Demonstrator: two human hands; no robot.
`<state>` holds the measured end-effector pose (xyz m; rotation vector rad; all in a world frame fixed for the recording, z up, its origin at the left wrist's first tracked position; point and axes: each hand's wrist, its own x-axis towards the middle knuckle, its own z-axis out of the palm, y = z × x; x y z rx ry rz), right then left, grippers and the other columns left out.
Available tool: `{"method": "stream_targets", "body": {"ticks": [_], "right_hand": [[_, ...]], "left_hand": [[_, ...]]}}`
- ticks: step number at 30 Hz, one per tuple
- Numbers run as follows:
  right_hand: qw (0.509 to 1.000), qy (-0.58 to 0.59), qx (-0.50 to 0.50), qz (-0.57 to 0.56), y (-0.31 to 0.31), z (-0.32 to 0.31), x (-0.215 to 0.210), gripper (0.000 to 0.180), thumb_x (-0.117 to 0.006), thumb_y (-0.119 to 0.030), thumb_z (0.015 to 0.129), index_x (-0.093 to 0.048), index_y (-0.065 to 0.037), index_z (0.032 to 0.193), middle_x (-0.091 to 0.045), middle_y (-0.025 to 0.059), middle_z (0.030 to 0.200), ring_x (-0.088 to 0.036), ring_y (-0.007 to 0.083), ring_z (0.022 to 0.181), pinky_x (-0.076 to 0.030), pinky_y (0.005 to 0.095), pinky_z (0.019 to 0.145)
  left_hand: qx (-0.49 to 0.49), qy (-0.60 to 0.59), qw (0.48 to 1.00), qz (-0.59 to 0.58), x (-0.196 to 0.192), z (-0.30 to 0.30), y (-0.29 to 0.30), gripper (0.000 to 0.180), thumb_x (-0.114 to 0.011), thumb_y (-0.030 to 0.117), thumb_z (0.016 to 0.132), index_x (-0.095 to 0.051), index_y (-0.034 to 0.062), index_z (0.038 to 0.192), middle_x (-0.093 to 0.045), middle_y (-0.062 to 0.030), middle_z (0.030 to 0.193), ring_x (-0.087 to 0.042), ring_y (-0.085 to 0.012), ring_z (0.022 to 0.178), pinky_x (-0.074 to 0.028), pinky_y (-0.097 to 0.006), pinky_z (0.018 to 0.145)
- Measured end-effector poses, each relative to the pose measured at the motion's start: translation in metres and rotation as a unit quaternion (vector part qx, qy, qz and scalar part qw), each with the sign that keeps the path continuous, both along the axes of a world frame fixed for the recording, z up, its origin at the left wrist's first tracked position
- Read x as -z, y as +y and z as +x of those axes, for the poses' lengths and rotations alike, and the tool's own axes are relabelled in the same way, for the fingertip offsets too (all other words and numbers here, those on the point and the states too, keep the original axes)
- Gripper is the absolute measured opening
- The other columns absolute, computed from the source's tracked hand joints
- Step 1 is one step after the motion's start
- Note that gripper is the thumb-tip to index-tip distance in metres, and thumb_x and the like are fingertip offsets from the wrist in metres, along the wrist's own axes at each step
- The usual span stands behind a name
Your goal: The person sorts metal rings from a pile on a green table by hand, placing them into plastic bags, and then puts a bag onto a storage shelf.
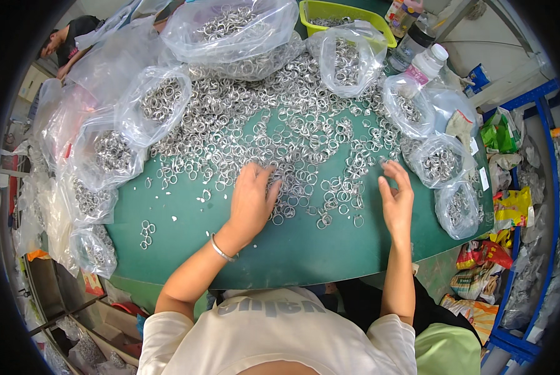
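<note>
A broad heap of silver metal rings (230, 106) spreads over the green table (186, 256) and thins out toward me. My left hand (252, 197) rests at the near edge of the heap, fingers apart and fingertips among the rings, with a bangle (221, 250) on its wrist. Over to the right, my right hand (397, 197) has its thumb away from its fingers, and its fingertips touch a ring or two at the edge of the scatter. Between the hands lies a loose group of rings (342, 194). I see no ring held firmly in either hand.
Clear plastic bags of rings line both sides, such as one (108, 153) at left and one (439, 165) at right. A large bag (230, 56), a yellow-green basket (311, 9) and bottles (427, 65) stand at the back. A blue rack (542, 125) is at right; another person (74, 37) is far left.
</note>
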<state>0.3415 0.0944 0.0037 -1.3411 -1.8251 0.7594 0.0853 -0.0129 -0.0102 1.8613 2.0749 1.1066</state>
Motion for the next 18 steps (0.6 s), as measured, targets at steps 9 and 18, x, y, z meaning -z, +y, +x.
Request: {"method": "stream_targets", "body": {"ticks": [9, 18], "right_hand": [[0.958, -0.199, -0.177, 0.104, -0.029, -0.040, 0.001, 0.025, -0.072, -0.011, 0.071, -0.065, -0.007, 0.094, -0.059, 0.0057, 0.097, -0.051, 0.0245, 0.095, -0.034, 0.0368, 0.085], [0.964, -0.224, -0.044, 0.138, -0.027, -0.020, 0.001, 0.021, -0.069, -0.011, 0.074, -0.062, -0.006, 0.093, -0.057, 0.0074, 0.093, -0.051, 0.0255, 0.091, -0.035, 0.0374, 0.080]], "left_hand": [[0.182, 0.097, 0.977, -0.045, 0.007, 0.030, -0.016, 0.027, -0.068, 0.014, 0.075, -0.062, 0.0060, 0.100, -0.045, -0.0080, 0.087, -0.045, -0.0247, 0.084, -0.034, -0.036, 0.072], [0.024, 0.086, 0.996, -0.008, 0.010, 0.005, -0.014, 0.018, -0.069, 0.010, 0.074, -0.064, 0.0079, 0.091, -0.045, -0.0067, 0.084, -0.045, -0.0228, 0.081, -0.030, -0.036, 0.070]]}}
